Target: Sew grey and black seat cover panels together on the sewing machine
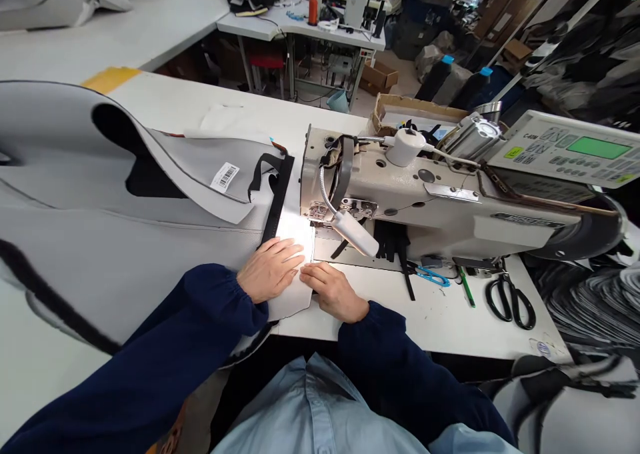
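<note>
The left hand (270,269) lies flat, fingers slightly spread, on grey fabric (200,247); the right hand (334,293) pinches its edge; sewing machine (405,186) at two o'clock.

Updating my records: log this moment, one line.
left hand: flat on pale fabric | right hand: at its edge | sewing machine: ahead

Lying in a row at four o'clock: blue-handled snips (440,279), a green pen (467,287) and black-handled scissors (513,301). Standing at twelve o'clock on a far worktable (245,22): an orange thread cone (313,11), with a pale blue bucket (339,101) lower down. Sitting open at one o'clock: a cardboard carton (379,76). Showing at ten o'clock: a flat yellow patch (111,79).
</note>
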{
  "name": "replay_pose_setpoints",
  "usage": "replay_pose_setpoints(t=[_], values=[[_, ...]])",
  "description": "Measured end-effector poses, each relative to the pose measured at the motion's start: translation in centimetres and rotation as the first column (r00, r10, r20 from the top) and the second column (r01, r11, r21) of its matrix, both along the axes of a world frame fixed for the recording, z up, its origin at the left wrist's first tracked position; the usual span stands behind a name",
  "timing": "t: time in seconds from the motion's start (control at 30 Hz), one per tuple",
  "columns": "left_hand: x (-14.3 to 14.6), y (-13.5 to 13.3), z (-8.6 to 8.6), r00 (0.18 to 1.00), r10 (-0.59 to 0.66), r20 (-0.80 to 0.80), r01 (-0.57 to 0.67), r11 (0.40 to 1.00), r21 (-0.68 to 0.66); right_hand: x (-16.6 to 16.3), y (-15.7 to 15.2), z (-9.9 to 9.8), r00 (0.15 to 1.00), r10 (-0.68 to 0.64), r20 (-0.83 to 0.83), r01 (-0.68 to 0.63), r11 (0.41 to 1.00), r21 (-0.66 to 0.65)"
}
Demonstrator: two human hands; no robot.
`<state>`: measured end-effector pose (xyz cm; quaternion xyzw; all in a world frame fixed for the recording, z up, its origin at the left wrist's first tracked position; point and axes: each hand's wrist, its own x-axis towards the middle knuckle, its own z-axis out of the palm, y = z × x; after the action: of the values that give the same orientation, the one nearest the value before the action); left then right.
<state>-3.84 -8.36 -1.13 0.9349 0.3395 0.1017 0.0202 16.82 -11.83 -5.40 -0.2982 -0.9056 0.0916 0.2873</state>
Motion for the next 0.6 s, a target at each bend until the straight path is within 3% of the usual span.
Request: replay_pose_setpoints(t=[0.1,0.2,0.3,0.4,0.5,0.6], values=[[-0.1,0.4,-0.1,1.000,0.005,-0.007,-0.005,1.000,-0.019,0.0,-0.2,0.1,1.000,-0.022,0.014,0.022,1.000,-0.020],[0.0,-0.1,0.3,1.000,-0.007,-0.010,0.006,0.998,-0.062,-0.1,-0.8,0.3,0.989,-0.146,0.021,0.147,0.989,-0.025],[0.4,-2.3,0.9,1.000,-0.007,-0.006,0.007,0.992,-0.129,-0.2,-1.6,0.6,0.957,-0.291,0.006,0.291,0.956,-0.037],[0.8,-4.9,0.8,0.998,0.055,0.025,-0.050,0.985,-0.167,-0.4,-2.0,1.0,0.934,-0.343,-0.095,0.340,0.939,-0.047],[0.9,-6.2,-0.2,0.982,0.133,0.131,-0.107,0.976,-0.190,-0.6,-2.1,1.4,0.956,-0.207,-0.208,0.204,0.978,-0.035],[0.6,-6.2,-1.1,0.971,0.128,0.200,-0.098,0.984,-0.152,-0.7,-2.2,1.4,0.987,0.004,-0.161,0.002,0.999,0.037]])
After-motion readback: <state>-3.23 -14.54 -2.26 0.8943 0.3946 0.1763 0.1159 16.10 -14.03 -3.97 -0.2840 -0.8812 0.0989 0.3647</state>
